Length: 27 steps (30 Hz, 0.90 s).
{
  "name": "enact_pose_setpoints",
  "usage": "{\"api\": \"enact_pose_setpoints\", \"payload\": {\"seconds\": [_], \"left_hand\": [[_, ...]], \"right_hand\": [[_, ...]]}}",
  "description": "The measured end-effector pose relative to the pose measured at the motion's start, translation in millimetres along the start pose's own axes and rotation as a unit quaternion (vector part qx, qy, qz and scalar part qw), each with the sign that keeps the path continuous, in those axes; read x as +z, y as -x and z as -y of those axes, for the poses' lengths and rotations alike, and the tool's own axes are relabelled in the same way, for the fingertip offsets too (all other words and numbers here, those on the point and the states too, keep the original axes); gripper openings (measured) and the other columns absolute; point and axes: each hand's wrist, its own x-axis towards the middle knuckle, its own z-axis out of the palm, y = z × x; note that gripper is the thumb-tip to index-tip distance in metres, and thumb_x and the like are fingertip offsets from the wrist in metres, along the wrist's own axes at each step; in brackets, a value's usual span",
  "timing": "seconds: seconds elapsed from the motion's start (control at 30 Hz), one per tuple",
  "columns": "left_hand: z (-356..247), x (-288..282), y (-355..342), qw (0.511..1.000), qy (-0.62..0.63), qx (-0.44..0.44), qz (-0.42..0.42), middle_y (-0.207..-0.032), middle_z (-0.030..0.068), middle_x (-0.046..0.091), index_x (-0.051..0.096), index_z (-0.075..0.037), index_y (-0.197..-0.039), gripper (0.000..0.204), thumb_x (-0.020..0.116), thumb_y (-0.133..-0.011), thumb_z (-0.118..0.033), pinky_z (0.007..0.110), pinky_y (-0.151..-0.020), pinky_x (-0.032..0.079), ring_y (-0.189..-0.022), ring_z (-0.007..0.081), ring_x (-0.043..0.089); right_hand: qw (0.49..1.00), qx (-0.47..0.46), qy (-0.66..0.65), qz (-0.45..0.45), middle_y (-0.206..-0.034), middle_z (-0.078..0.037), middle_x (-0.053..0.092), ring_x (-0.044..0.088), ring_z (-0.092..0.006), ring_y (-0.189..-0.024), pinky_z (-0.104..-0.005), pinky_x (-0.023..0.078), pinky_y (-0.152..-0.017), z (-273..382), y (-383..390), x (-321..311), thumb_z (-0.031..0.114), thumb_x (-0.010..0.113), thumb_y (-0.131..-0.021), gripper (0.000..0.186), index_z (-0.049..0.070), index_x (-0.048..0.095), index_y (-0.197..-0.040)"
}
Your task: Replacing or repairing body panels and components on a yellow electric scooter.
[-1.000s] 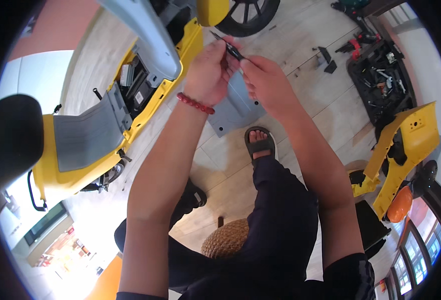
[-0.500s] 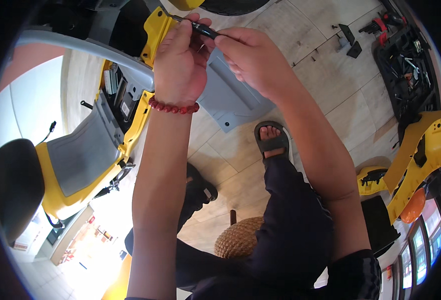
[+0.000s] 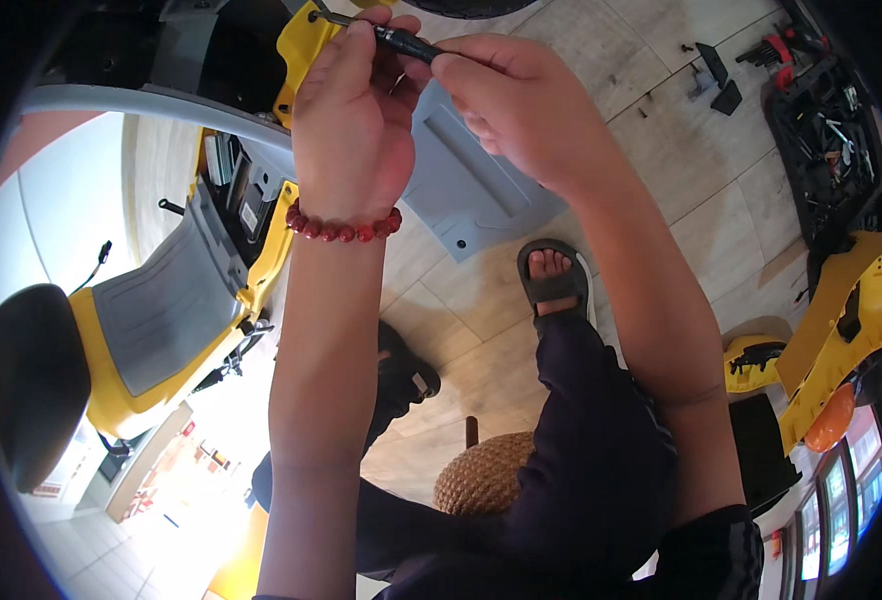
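A black-handled screwdriver (image 3: 408, 44) spans both of my hands at the top of the view. My right hand (image 3: 521, 115) grips the handle's end between thumb and fingers. Near its shaft, my left hand (image 3: 353, 135) closes thumb and fingers round the front of the handle; a red bead bracelet (image 3: 346, 232) circles that wrist. The thin shaft points left to a hole in a yellow panel (image 3: 301, 48) on a yellow and grey scooter (image 3: 166, 290). Whether the tip sits in a screw is too small to tell. Below my hands, a grey plastic panel (image 3: 481, 190) lies on the floor.
At the right lies a black tool case (image 3: 826, 150) holding assorted tools. Small black parts (image 3: 723, 85) and screws are scattered on the tiles beside it. Yellow body panels (image 3: 841, 330) stand further down. A woven stool (image 3: 481, 475) is beneath me, and my sandalled foot (image 3: 553, 275) is near the grey panel.
The view has shifted slightly. Both hands still hold the screwdriver, whose tip now shows more plainly at the yellow panel's hole.
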Motion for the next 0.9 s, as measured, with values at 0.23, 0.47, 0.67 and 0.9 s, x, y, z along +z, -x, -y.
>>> {"api": "enact_pose_setpoints", "payload": {"seconds": [0.23,0.47,0.67,0.9], "left_hand": [[3,-4,-1,1.0,0.017,0.002,0.012,-0.109,0.0106,0.063,0.053,-0.003,-0.118,0.027,0.043,-0.102,-0.022,0.037,-0.091,0.044,-0.093,0.0198,0.058],[0,2,0,0.996,0.073,-0.006,0.045,-0.095,0.0083,0.064,0.06,-0.005,-0.111,0.021,0.055,-0.097,-0.019,0.03,-0.076,0.05,-0.085,0.0177,0.059],[-1,17,0,0.998,0.062,-0.013,-0.006,-0.094,0.0049,0.062,0.059,-0.006,-0.103,0.018,0.047,-0.101,-0.019,0.027,-0.072,0.049,-0.078,0.0142,0.057],[-5,21,-4,0.999,0.038,-0.015,-0.011,-0.095,0.0053,0.063,0.058,-0.005,-0.106,0.02,0.045,-0.101,-0.019,0.029,-0.08,0.049,-0.083,0.0157,0.058]], "right_hand": [[1.0,-0.011,-0.014,0.014,-0.067,-0.004,0.056,0.049,-0.0123,-0.058,-0.029,0.038,-0.056,-2,1,3,0.022,0.057,-0.09,0.024,0.001,0.068,-0.095],[0.851,0.266,-0.385,0.239,-0.064,0.004,0.048,0.042,-0.0078,-0.051,-0.0241,0.034,-0.046,18,-12,-28,0.022,0.057,-0.094,0.019,0.004,0.061,-0.095],[0.897,0.277,-0.313,0.141,-0.053,0.009,0.032,0.024,-0.0044,-0.042,-0.0224,0.017,-0.04,19,-19,-22,0.02,0.051,-0.096,0.018,0.006,0.059,-0.088],[0.982,-0.026,0.184,0.02,-0.059,-0.009,0.056,0.053,-0.0217,-0.049,-0.0355,0.042,-0.049,30,-15,-21,0.017,0.054,-0.091,0.025,0.001,0.062,-0.074]]}}
